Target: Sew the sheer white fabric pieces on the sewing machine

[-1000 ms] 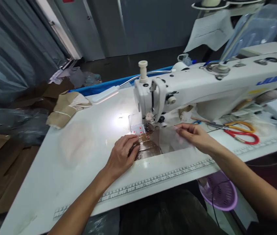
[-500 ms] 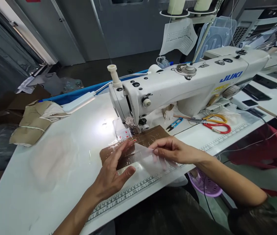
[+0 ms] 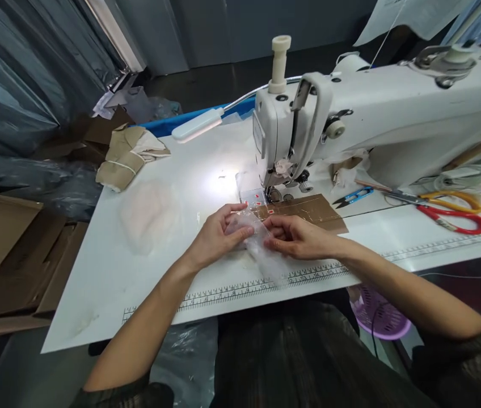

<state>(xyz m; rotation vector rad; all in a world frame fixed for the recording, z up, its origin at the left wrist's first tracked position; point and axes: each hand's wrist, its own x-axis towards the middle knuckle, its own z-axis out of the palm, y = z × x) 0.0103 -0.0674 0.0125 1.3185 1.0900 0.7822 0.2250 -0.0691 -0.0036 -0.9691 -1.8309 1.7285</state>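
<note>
Between my two hands is a thin, sheer white piece of fabric (image 3: pixel 261 252), its loose end hanging toward the ruler printed along the table edge. My left hand (image 3: pixel 221 235) pinches its left side between thumb and fingers. On the other side, my right hand (image 3: pixel 295 237) grips the fabric with curled fingers. Just beyond them a flat brown sheet (image 3: pixel 317 211) lies on the table, partly covered by my hands. The needle area of a white sewing machine (image 3: pixel 281 141) stands right behind the hands, with small red marks on its plate.
To the right lie blue thread snips (image 3: pixel 354 196) and scissors with red and orange handles (image 3: pixel 453 212). A lit lamp (image 3: pixel 198 126) shines over the table. A rolled tan bundle (image 3: pixel 123 158) sits at the back left. Below the table edge is a purple basket (image 3: pixel 383 317).
The view has swung left and closer to the machine. My left hand, spread over the brown sheet before, now grips the sheer fabric together with my right hand.
</note>
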